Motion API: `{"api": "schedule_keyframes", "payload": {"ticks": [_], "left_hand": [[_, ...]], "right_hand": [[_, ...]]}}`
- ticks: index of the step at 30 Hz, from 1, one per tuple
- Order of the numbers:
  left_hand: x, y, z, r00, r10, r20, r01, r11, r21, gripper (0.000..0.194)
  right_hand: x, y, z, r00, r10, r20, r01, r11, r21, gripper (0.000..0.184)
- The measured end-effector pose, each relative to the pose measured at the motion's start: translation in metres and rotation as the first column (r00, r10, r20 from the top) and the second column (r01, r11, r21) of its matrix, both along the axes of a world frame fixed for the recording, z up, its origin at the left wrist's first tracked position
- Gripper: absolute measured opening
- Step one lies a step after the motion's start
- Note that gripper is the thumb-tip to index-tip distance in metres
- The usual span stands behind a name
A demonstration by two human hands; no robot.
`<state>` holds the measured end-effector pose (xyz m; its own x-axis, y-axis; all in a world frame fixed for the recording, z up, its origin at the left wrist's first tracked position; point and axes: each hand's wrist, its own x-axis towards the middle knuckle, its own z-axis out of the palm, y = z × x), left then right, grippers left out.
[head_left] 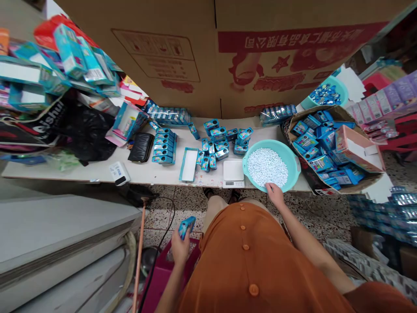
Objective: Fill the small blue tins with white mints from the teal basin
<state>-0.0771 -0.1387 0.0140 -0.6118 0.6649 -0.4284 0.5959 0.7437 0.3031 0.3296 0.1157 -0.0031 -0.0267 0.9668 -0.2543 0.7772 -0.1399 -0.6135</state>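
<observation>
My left hand (180, 248), low in front of the table and beside my body, is closed around a small blue box (186, 227). At the near rim of a turquoise basin (296, 168), my right hand (276, 195) has its fingertips over the inner edge, closed together. What those fingers hold is hidden. Many small white pellets (267, 167) fill the basin. Left of it lies a white digital scale (233, 171), with a shallow white-lined blue tray (189, 165) farther left. Several small blue boxes (218, 134) stand loosely grouped behind the scale.
A row of blue boxes (163, 147) and a black wallet (140, 147) are to the left. A carton (288, 130) full of blue packs stands right. Large cardboard boxes (205, 52) wall the back. A copper-coloured pole (140, 252) and magenta stool (163, 278) are low left.
</observation>
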Motion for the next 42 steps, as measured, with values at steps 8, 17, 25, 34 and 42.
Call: {"api": "schedule_keyframes", "payload": {"ticks": [8,17,25,34,42], "left_hand": [[0.046,0.155,0.002,0.899,-0.425,0.104,0.363,0.857,0.366,0.033],[0.096,0.269,-0.008,0.791,-0.609,0.061,0.487,0.687,0.539,0.035],[0.113,0.294,-0.018,0.729,-0.685,0.007,0.619,0.664,0.419,0.037],[0.096,0.283,-0.023,0.806,-0.590,-0.049,0.544,0.705,0.455,0.079],[0.061,0.196,-0.053,0.853,-0.520,0.038,0.502,0.839,0.208,0.063]], "right_hand": [[-0.013,0.020,-0.011,0.977,-0.158,0.141,0.163,0.986,-0.030,0.049],[-0.026,0.015,-0.012,0.929,-0.162,0.332,0.140,0.986,0.090,0.043],[-0.027,0.014,-0.016,0.917,-0.159,0.365,0.122,0.985,0.123,0.040],[-0.031,0.016,-0.009,0.898,-0.146,0.416,0.150,0.988,0.023,0.038],[-0.032,0.017,-0.007,0.891,-0.134,0.434,0.155,0.988,-0.012,0.039]]}}
